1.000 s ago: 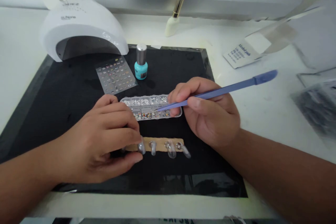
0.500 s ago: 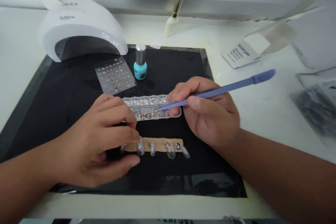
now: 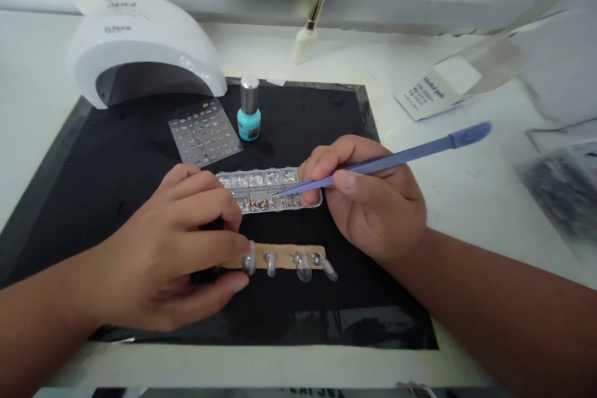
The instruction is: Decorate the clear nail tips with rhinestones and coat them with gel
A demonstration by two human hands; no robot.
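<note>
My right hand (image 3: 373, 199) grips a slim blue-purple tool (image 3: 387, 165) like a pen, its fine tip down over the rhinestone case (image 3: 256, 191). The case is clear, with small compartments of tiny stones, and part of it lies behind my hands. My left hand (image 3: 186, 249) is curled over the left end of a tan strip (image 3: 283, 255). Its index finger and thumb close around the ends of a clear false nail tip (image 3: 250, 259). Further clear nail tips (image 3: 304, 266) sit along the strip on round silvery mounts. My left fingers hide the strip's left end.
Behind the case stand a turquoise polish bottle (image 3: 249, 113) and a sticker sheet (image 3: 204, 132) on the black mat (image 3: 298, 317). A white nail lamp (image 3: 149, 37) is at the back left. A gold-capped bottle (image 3: 308, 31) and an alcohol pads box (image 3: 429, 96) stand beyond the mat.
My left thumb and index finger have drawn slightly closer about the nail tip, which has shifted a little. My right hand and the tool have stayed nearly still.
</note>
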